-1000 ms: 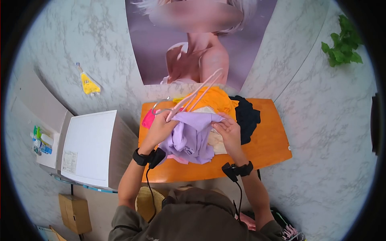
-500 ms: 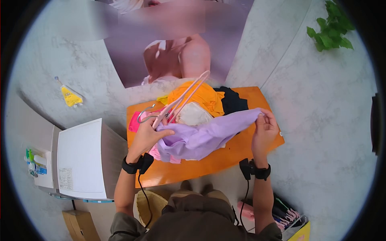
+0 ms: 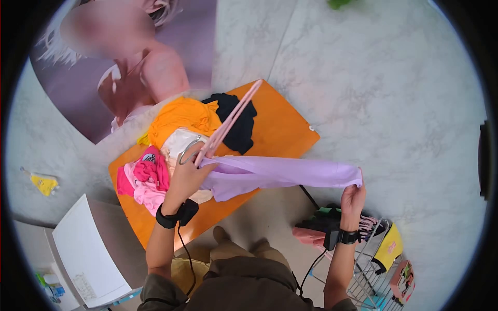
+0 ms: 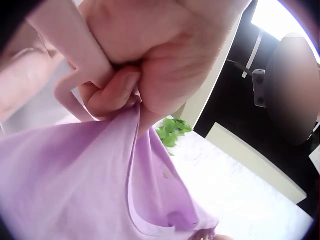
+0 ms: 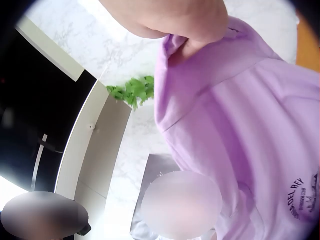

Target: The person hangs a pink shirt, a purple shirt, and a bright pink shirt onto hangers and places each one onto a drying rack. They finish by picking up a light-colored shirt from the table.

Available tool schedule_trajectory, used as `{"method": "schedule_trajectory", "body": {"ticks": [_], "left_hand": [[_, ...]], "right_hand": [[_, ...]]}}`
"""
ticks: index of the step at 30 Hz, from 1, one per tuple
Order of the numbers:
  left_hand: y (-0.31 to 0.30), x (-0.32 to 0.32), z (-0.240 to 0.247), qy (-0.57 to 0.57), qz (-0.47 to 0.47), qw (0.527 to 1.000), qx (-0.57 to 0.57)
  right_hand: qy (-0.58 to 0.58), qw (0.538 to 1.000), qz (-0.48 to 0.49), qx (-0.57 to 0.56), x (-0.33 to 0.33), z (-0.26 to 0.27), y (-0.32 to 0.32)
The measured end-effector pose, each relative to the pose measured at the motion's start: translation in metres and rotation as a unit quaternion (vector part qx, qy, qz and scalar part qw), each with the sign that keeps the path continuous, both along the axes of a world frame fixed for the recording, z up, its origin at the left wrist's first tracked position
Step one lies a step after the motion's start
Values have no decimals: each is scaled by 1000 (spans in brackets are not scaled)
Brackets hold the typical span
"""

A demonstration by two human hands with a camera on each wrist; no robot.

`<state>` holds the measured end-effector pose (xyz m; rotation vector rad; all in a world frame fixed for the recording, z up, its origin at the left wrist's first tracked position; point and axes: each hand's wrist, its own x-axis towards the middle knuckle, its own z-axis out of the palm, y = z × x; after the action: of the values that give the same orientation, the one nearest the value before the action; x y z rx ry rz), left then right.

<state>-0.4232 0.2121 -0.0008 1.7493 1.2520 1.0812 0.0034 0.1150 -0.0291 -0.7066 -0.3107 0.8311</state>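
Observation:
A lavender sweatshirt [image 3: 280, 172] is stretched sideways between my two hands, off the table's front right side. My left hand [image 3: 185, 179] grips its near end together with a pink hanger [image 3: 231, 123], whose metal hook shows beside the fingers and whose long arms slant up to the right. In the left wrist view the thumb presses on the bunched lavender cloth. At the far end, my right hand [image 3: 354, 199] pinches the banded edge, fingers partly hidden by cloth. Small dark lettering [image 5: 296, 200] shows on the sweatshirt's front in the right wrist view.
On the wooden table [image 3: 285, 124] lie an orange garment [image 3: 181, 122], a black garment [image 3: 239, 127] and pink clothes [image 3: 148, 176]. A wire rack [image 3: 363, 280] stands low at the right, and a white-topped cabinet [image 3: 85, 249] at the left. A basket [image 3: 191, 274] sits below.
My right hand has moved far to the right, pulling the bunched sweatshirt out long. My left hand keeps the hanger and cloth. The head view has turned right, bringing the rack into sight.

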Motion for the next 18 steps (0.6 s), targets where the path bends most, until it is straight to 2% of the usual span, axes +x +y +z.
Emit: {"method": "schedule_trajectory", "body": {"ticks": [2, 4, 6, 8, 10, 12, 13, 15, 18], "left_hand": [[-8, 48, -4, -55, 18, 995, 82], [-26, 100, 31, -34, -121, 988, 85], [-41, 153, 38, 4, -173, 980, 101], [-54, 207, 33, -49, -212, 968, 125], [-77, 245, 39, -39, -246, 963, 104], [-99, 278, 43, 30, -257, 964, 61], [-108, 294, 42, 59, -280, 956, 61], [-126, 322, 36, 72, -293, 951, 66], [-151, 354, 35, 76, -311, 945, 69]], "right_hand": [[-3, 999, -43, 13, 20, -11, -31], [-28, 997, -75, 1, 34, -30, -52], [-171, 958, -156, -170, 34, -54, -70], [-257, 939, -109, -200, 44, -89, -96], [-393, 890, -78, -215, 28, -80, -119], [-454, 876, -51, -156, 23, -64, -129], [-445, 879, -64, -156, 30, -63, -131], [-449, 866, 89, -203, 44, -62, -133], [-423, 884, 53, -191, 58, -55, -140]]}}
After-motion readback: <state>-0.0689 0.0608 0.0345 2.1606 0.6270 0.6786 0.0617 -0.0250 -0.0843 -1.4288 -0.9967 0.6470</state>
